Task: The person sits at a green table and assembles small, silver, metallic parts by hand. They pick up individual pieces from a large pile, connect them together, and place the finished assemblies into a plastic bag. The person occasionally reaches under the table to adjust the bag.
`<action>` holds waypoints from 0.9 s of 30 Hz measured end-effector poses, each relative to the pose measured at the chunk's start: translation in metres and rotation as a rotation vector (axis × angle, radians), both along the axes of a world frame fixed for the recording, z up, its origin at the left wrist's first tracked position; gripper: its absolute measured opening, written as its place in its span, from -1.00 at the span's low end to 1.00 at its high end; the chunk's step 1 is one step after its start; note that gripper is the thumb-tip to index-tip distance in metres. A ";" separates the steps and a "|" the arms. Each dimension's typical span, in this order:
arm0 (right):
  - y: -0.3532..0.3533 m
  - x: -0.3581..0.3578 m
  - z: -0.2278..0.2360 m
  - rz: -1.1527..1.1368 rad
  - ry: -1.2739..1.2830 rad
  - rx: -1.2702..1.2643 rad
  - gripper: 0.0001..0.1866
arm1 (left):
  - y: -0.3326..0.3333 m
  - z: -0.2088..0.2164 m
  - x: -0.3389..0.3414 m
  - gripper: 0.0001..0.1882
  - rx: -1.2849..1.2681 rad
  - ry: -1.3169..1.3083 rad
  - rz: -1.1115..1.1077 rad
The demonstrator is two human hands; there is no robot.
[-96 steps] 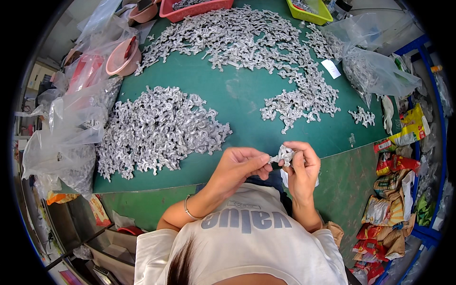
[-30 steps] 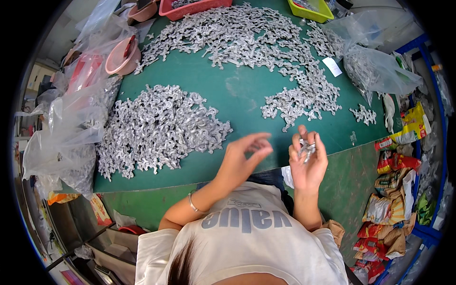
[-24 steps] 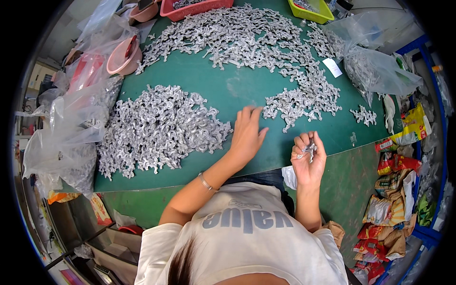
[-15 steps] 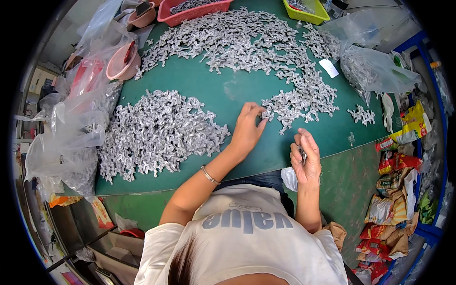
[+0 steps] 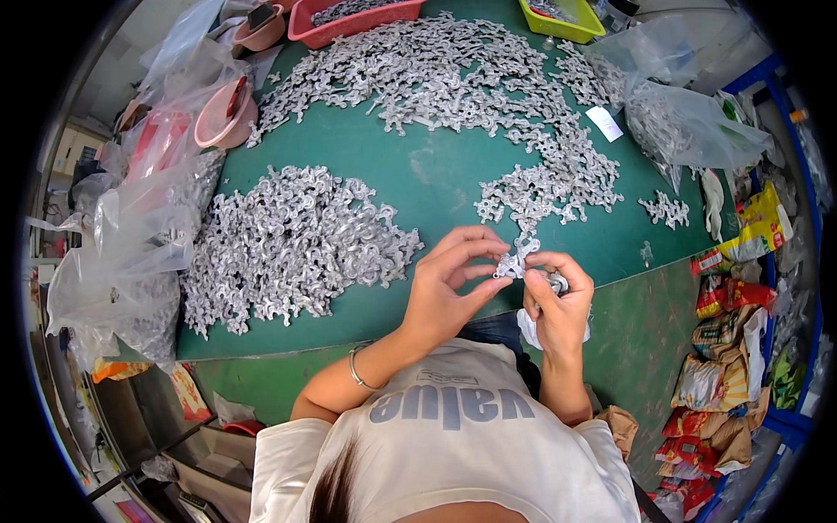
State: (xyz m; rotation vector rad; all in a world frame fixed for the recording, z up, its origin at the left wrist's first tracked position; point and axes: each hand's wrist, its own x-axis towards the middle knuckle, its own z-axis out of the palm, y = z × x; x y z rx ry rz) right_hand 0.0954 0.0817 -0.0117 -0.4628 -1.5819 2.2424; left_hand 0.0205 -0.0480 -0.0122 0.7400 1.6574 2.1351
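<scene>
Between thumb and fingers, my left hand [image 5: 449, 275] pinches a small grey cast-metal part [image 5: 513, 264] with rounded lobes, just above the table's near side. My right hand [image 5: 565, 301] meets it from the right, its fingertips at the part's edge. Curled in the right fingers is a shiny, rounded metal object [image 5: 557, 282], mostly hidden, so its kind is unclear. Beyond the hands, a loose spread of similar metal parts [image 5: 558, 183] reaches toward me. To the left of my left hand lies a thicker heap of such parts [image 5: 296, 244].
The green tabletop [image 5: 427, 174] also bears a pink bowl [image 5: 228, 122], a red basket [image 5: 357, 30], a yellow-green basket [image 5: 567, 28] and a white paper slip [image 5: 604, 124]. Plastic bags of parts [image 5: 689, 131] flank it. Colourful packages [image 5: 706, 375] line the right side.
My left hand has come back from the edge of the spread with a metal part. My right hand has moved slightly up and left, and the two hands now meet.
</scene>
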 end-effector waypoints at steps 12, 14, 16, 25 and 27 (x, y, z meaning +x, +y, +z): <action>-0.008 0.004 0.016 -0.087 0.117 -0.144 -0.79 | -0.009 0.016 0.004 -0.68 0.156 -0.220 -0.092; -0.001 0.008 0.014 -0.043 0.057 -0.013 -0.80 | -0.013 0.016 0.002 -0.71 0.146 -0.202 -0.142; 0.001 0.009 0.014 -0.038 0.044 0.064 -0.84 | -0.013 0.017 0.001 -0.75 0.137 -0.176 -0.121; -0.003 0.011 0.011 -0.043 0.043 0.024 -0.88 | -0.018 0.020 0.002 -0.85 0.036 -0.429 -0.129; -0.003 0.011 0.013 -0.030 0.048 -0.015 -0.88 | -0.018 0.020 0.001 -0.83 0.045 -0.478 -0.149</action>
